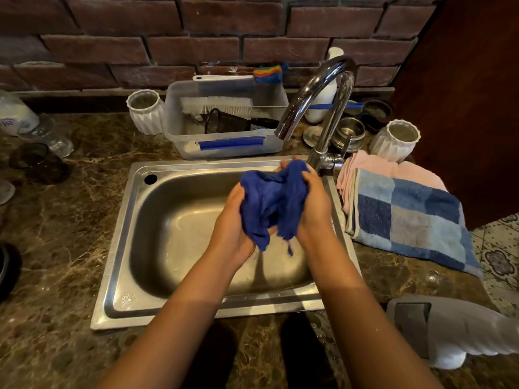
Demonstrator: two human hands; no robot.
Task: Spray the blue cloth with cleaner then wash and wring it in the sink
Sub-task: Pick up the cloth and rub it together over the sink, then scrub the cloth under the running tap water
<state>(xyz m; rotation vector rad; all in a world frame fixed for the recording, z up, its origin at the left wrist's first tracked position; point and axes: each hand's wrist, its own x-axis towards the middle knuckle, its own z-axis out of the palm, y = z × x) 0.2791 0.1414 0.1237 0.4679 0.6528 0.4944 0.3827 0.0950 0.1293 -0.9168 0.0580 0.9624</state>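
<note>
- Head view: A person's left hand point(230, 226) and right hand point(314, 209) hold a bunched blue cloth point(271, 203) between them above the basin of a steel sink point(179, 220); the fingers of both hands curl round the cloth.
- The curved chrome tap point(317, 91) stands at the sink's far right corner, its spout above and behind the cloth.
- On the marbled desk point(56, 276), a checked blue towel point(407, 217) lies right of the sink, partly over a pink cloth point(373, 167).
- A clear plastic tub point(224, 119) holding brushes sits behind the sink, against the brick wall point(196, 32).
</note>
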